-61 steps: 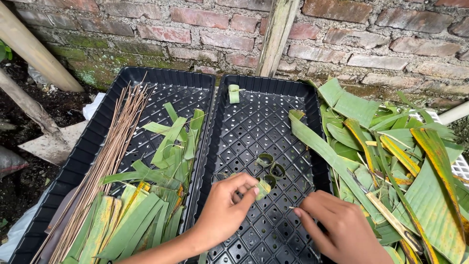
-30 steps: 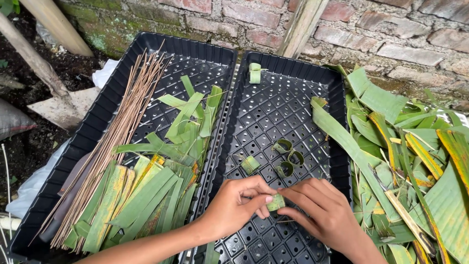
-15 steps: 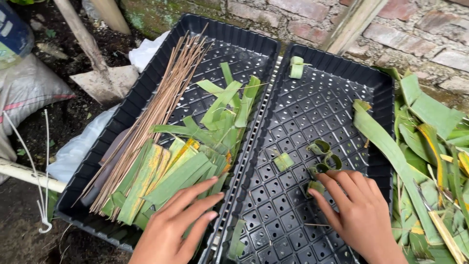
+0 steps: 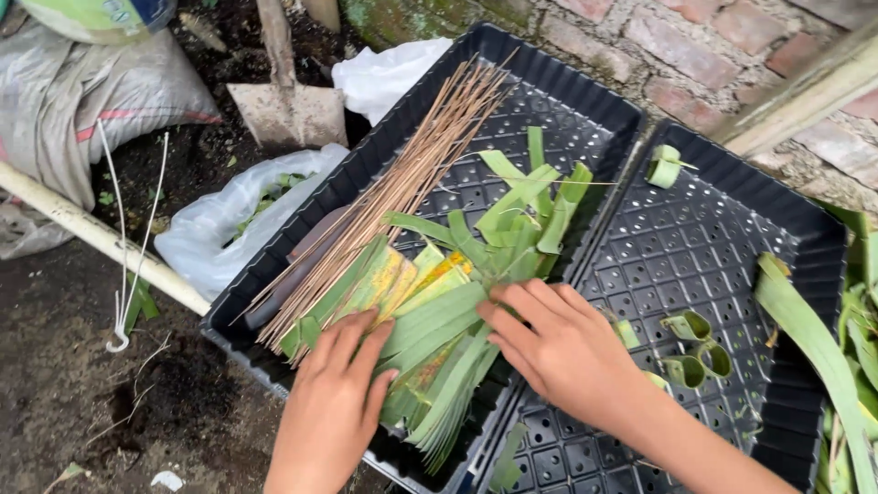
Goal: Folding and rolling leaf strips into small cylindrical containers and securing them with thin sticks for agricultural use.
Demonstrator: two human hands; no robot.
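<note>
My left hand [image 4: 331,402] lies flat, fingers together, on a stack of cut green and yellow leaf strips [image 4: 437,334] in the left black tray [image 4: 558,87]. My right hand [image 4: 560,352] rests on the same stack from the right, fingers spread over the strips. A bundle of thin brown sticks [image 4: 402,187] lies diagonally across that tray. In the right black tray [image 4: 805,238] sit a few small rolled leaf rings [image 4: 695,352], just right of my right wrist, and one more ring [image 4: 665,166] at the far corner.
Long green leaves [image 4: 828,366] pile at the right edge. A brick wall [image 4: 722,46] stands behind the trays. To the left are white plastic bags [image 4: 229,233], a shovel [image 4: 288,101], a grey sack [image 4: 82,110], a pale pole [image 4: 91,238] and bare soil.
Both hands have left the rolled leaf piece in the right tray and moved left onto the stack of leaf strips. The view has swung left and tilted.
</note>
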